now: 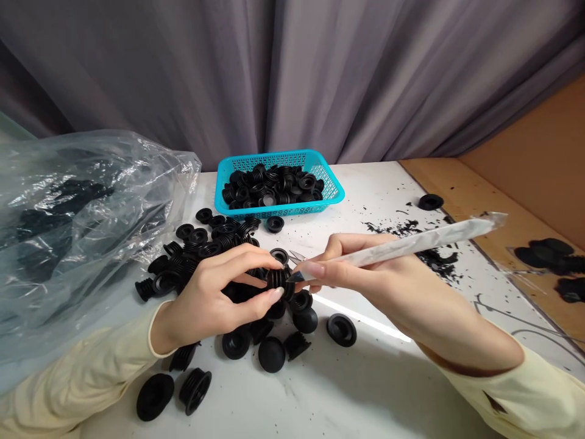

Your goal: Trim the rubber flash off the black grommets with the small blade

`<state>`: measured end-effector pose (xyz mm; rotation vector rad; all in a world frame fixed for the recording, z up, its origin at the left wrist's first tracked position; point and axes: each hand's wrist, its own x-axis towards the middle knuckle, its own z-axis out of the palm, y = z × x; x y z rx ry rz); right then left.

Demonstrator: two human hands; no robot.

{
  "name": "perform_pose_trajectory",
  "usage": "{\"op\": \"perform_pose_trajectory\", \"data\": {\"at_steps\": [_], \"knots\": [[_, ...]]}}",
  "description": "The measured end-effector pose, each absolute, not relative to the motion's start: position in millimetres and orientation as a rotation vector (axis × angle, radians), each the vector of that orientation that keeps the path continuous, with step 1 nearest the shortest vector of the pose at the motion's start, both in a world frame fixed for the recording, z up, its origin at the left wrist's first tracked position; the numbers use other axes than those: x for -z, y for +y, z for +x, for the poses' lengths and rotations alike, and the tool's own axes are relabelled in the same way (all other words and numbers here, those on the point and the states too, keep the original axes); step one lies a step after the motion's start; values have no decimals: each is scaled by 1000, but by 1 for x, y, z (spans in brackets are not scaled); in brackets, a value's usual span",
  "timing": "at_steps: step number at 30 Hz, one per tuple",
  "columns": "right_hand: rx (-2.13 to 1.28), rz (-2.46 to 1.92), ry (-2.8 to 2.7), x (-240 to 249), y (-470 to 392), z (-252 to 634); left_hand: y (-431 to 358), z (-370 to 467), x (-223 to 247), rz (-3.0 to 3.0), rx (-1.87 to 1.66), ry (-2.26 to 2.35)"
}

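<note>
White table (365, 390) before grey curtain: left hand (214, 299) pinches a black rubber cap (278, 279) above the loose pile (214, 244); right hand (365, 274) grips a wrapped blade (411, 244), tip touching it.

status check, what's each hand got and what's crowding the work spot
Left hand pinches a black rubber bellows part. Right hand holds a wrapped blade tool, tip at the part. Loose parts pile crowds beneath; blue basket behind.

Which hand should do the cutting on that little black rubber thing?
The right hand, most likely. It already grips the wrapped cutting tool, whose tip sits at the black rubber part. The left hand pinches that part above the pile, so it is busy steadying it.
</note>
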<state>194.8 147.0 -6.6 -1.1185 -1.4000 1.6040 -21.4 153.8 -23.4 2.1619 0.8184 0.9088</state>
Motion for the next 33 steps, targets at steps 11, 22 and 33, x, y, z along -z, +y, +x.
{"op": "perform_pose_trajectory", "data": {"at_steps": [11, 22, 33], "knots": [[-1751, -1045, -1265, 5, 148, 194, 150, -22, 27, 2269, -1038, 822], [-2056, -851, -1059, 16, 153, 192, 143, -23, 27, 2317, -1149, 863], [-2074, -861, -1053, 19, 157, 192, 146, -21, 25, 2114, -995, 911]]}}
